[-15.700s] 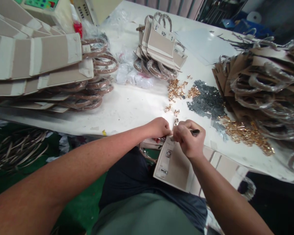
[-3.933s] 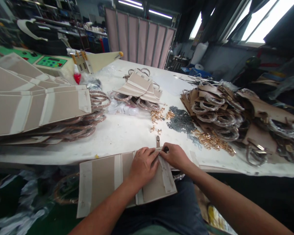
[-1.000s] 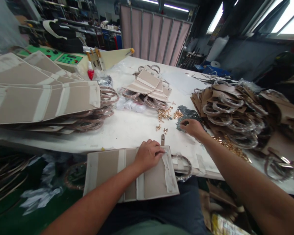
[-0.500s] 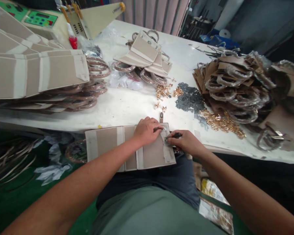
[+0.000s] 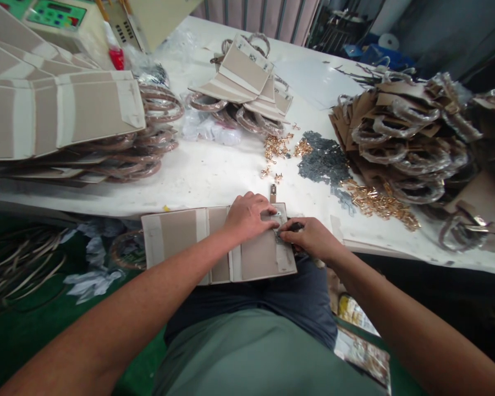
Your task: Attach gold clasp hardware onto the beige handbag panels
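Observation:
A beige folding bag panel [image 5: 258,256] with pale strips lies across my lap at the table's front edge. My left hand [image 5: 247,217] rests on its upper part, thumb and forefinger apart beside a small metal fitting [image 5: 278,213]. Nothing shows between those fingers. At the panel's right edge, my right hand [image 5: 307,236] is closed, thumb and forefinger pinching at a small grey metal plate [image 5: 278,236]; its fingers partly hide it. A brown tab with a metal clasp [image 5: 273,191] sticks out past the panel's top edge.
Gold-coloured metal fittings [image 5: 379,206] and a pile of dark thin plates [image 5: 324,159] lie ahead on the right. Wrapped brown handles [image 5: 404,154] are heaped beyond. Stacked beige panels [image 5: 94,110] fill the left, with more panels [image 5: 245,69] at the back.
My left thumb and forefinger have spread apart, from a pinch at the upper fitting. My right hand stays at the panel's right edge, its fingers still pinched. The view has shifted slightly.

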A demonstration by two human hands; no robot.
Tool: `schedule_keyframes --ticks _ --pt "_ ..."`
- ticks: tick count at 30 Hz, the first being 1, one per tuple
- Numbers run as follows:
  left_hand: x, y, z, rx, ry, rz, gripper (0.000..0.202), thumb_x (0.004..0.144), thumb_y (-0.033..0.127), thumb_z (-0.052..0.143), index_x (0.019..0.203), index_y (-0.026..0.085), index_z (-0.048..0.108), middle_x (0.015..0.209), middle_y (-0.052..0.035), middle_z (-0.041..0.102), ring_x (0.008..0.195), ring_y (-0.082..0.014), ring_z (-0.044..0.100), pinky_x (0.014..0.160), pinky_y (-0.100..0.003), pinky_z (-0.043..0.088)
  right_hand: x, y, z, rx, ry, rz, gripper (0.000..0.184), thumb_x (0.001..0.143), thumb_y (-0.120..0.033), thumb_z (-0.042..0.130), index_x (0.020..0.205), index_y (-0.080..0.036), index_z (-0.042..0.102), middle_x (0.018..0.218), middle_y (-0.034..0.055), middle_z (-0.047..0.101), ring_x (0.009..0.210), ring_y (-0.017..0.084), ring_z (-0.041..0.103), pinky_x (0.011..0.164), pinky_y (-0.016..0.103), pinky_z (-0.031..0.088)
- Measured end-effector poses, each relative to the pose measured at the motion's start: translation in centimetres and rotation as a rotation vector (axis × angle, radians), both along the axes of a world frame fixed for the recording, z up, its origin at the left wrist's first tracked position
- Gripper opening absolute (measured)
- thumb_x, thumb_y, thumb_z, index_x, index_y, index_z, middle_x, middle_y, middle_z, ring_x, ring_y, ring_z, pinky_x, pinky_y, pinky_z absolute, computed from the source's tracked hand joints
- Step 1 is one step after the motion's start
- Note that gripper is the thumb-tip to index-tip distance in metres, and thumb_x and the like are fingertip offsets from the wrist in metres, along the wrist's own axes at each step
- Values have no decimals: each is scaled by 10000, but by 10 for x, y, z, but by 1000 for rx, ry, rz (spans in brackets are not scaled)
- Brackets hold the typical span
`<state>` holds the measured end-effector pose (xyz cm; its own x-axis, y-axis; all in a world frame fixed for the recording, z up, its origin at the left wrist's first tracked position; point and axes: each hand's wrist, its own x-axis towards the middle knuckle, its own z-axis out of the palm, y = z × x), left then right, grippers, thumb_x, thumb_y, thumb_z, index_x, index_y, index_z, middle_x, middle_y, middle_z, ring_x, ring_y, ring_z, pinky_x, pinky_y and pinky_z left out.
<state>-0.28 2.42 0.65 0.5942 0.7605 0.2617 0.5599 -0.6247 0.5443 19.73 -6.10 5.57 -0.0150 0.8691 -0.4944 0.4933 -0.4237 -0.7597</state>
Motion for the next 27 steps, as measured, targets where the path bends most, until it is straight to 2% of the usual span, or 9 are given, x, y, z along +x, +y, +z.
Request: schedule_keyframes --ticks 6,12,18,23,25,27 --pt "0 -1 -1 4 -4 7 236 826 427 870 1020 302 820 1121 -11 765 1073 -258 614 892 -393 436 -7 -6 -7 182 -243 22 166 815 -349 702 875 -221 789 769 10 747 668 175 651 618 259 473" --pt "0 0 0 2 -16 -6 229 827 411 874 1019 297 823 1103 -16 767 1053 -255 609 905 -395 440 -10 -8 -10 269 -382 64 122 836 -298 700 921 -242 769 880 10 771 812 199 684 746 288 469" --pt "0 -1 1 12 -2 0 242 822 414 881 1029 303 824 1117 -18 771 1077 -263 619 892 -393 448 -12 -11 -16 327 -426 91 99 862 -289 676 886 -257 766 897 12 784 846 217 690 782 314 465" --pt "-3 -1 1 33 -5 3 202 852 420 858 1025 321 829 1122 -5 777 1064 -258 633 882 -404 464 -7 -9 -5 287 -280 62 152 852 -321 711 933 -242 813 888 18 791 816 217 697 754 317 488" --pt "-4 0 1 41 -2 -13 144 907 381 808 1041 333 832 1118 -1 781 1047 -254 639 866 -407 465 -2 -7 6 268 -186 -16 187 850 -377 747 934 -224 815 781 11 761 712 198 670 668 302 479" --pt "-5 2 1 34 4 -26 129 950 343 762 1057 339 835 1126 -4 785 1048 -254 647 858 -409 466 1 -4 19 302 -87 -141 241 857 -451 775 885 -212 792 633 -9 681 571 165 588 548 284 423"
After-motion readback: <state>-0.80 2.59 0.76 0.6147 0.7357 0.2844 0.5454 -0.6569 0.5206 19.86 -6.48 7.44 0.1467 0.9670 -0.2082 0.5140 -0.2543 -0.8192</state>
